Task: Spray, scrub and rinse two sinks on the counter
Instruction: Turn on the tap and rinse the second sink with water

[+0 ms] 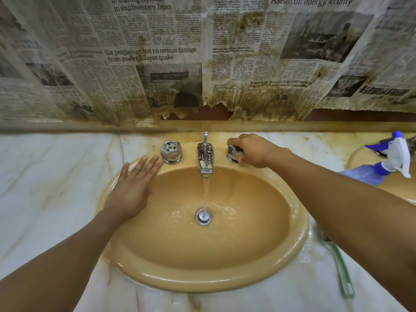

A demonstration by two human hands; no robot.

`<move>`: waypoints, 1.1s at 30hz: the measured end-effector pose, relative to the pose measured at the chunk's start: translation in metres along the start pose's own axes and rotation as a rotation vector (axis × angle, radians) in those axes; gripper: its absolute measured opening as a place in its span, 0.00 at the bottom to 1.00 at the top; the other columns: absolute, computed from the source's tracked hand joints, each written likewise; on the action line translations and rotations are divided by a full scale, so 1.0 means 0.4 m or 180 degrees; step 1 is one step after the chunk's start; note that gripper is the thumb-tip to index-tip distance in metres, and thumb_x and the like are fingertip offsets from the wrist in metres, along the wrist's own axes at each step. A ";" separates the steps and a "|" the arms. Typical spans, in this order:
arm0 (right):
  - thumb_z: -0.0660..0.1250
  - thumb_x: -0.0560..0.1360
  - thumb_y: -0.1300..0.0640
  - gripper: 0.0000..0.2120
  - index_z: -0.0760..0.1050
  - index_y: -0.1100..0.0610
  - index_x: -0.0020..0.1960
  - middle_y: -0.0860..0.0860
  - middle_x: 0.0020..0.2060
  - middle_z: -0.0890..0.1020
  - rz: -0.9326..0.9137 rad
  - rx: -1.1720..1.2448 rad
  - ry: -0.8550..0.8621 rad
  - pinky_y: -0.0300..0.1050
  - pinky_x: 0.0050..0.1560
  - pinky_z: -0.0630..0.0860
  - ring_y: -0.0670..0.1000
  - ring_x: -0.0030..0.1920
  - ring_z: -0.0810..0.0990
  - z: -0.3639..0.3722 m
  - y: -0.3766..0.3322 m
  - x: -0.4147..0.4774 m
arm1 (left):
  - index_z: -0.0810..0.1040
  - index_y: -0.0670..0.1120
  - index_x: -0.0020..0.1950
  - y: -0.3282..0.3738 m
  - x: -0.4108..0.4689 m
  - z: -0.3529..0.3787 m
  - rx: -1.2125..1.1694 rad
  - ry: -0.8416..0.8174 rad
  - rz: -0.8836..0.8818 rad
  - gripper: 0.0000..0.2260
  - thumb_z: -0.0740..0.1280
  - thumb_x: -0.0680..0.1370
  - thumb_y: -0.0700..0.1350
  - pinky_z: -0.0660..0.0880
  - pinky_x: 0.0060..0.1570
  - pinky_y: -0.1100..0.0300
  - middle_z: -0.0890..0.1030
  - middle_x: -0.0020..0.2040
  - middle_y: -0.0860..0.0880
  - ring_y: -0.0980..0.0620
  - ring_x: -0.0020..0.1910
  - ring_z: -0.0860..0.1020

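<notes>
Reaches in from both lower corners with bare forearms. Lays left hand (131, 190) flat, fingers straight and spread, on the upper-left rim of the yellow sink (202, 278), fingertips just beside the left knob (171, 152). Clamps right hand (254, 152) round the right knob (234, 153). Keeps the hands well apart, faucet (205, 158) between them, water falling onto the drain (203, 216) at frame centre. Shows a spray bottle (382, 165) at the right edge over a second sink (356, 156), a green-handled brush (341, 269) on the wet marble surface (45, 188) lower right, stained newspaper (157, 64) across the top.
</notes>
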State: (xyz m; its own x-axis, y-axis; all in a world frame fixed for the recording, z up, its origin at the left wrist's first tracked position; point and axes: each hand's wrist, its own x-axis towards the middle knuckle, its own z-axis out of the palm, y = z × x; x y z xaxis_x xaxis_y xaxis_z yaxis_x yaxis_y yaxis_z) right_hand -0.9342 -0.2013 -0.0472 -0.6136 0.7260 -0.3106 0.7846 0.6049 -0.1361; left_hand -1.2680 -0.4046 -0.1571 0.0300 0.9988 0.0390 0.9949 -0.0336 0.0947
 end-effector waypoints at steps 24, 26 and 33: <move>0.55 0.86 0.57 0.12 0.70 0.54 0.44 0.47 0.21 0.63 0.2533 0.6179 -0.0102 0.33 0.21 0.51 0.44 0.19 0.57 0.304 -0.365 -0.012 | 0.82 0.52 0.52 0.238 -0.083 0.012 -0.3478 0.0321 -0.1897 0.16 0.64 0.79 0.31 0.79 0.54 0.56 0.85 0.54 0.51 0.61 0.45 0.81; 0.51 0.84 0.58 0.15 0.66 0.52 0.39 0.47 0.21 0.59 0.2856 0.6299 -0.0115 0.34 0.24 0.53 0.46 0.19 0.54 0.293 -0.370 0.006 | 0.82 0.49 0.53 0.260 -0.062 0.020 -0.4221 0.0174 -0.2609 0.13 0.63 0.80 0.33 0.80 0.50 0.50 0.85 0.53 0.47 0.52 0.43 0.82; 0.53 0.86 0.60 0.16 0.70 0.58 0.41 0.49 0.22 0.65 0.2759 0.7076 -0.0026 0.34 0.18 0.54 0.45 0.19 0.58 0.282 -0.369 0.026 | 0.79 0.43 0.58 0.337 0.019 0.037 -0.5562 -0.0295 -0.3710 0.08 0.61 0.84 0.38 0.78 0.45 0.53 0.84 0.49 0.44 0.45 0.47 0.83</move>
State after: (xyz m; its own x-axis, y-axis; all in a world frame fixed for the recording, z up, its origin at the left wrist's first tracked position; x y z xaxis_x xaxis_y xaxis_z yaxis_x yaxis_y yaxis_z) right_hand -1.0463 -0.3200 -0.1364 -0.2301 0.5157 -0.8253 -0.3582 -0.8334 -0.4209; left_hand -1.1322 -0.4010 -0.1587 -0.3342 0.5739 -0.7476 -0.5507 0.5248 0.6491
